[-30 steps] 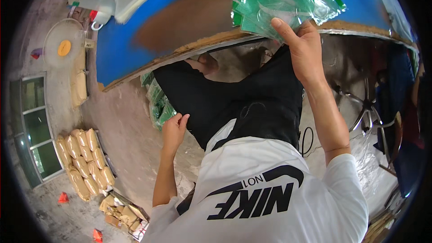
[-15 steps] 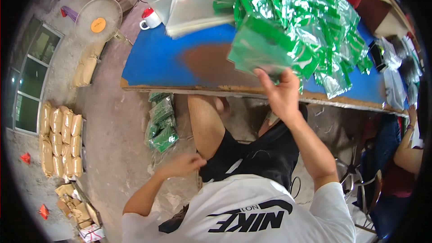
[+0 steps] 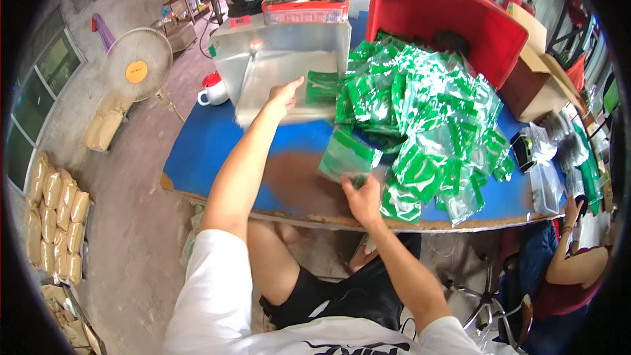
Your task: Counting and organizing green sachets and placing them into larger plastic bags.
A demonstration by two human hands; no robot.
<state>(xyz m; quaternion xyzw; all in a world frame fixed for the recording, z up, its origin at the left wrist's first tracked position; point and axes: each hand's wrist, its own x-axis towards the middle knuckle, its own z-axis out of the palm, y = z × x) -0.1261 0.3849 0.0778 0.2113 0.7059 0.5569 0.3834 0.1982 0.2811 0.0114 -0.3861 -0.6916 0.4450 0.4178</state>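
One flat, clear plastic packet with a broad green band [image 3: 347, 153] is lying in the grip of the right hand [image 3: 363, 198], just in front of a loose heap of similar green-and-clear packets [image 3: 430, 118]. Thumb and fingers of that hand are closing on the packet's near edge; whether its far side is touching the table, I cannot tell. The left hand [image 3: 284, 97] is hovering at or over a stack of clear plastic bags [image 3: 253, 102], its fingers pointing forward with little spread; I cannot tell whether they are touching or gripping anything. Just right of them, another green-banded packet [image 3: 321, 87] is resting at the stack's edge. Everything here is resting on a blue tabletop with a worn brown patch [image 3: 204, 148]. Behind the heap, a large red plastic bin [image 3: 453, 16] is leaning with its opening toward the packets, and an open brown cardboard box [image 3: 524, 89] is standing beside it. Left of the stack, a white mug with a red lid [image 3: 214, 92] is standing near the table's edge. Farther left, a round caged fan [image 3: 138, 69] is facing the table.
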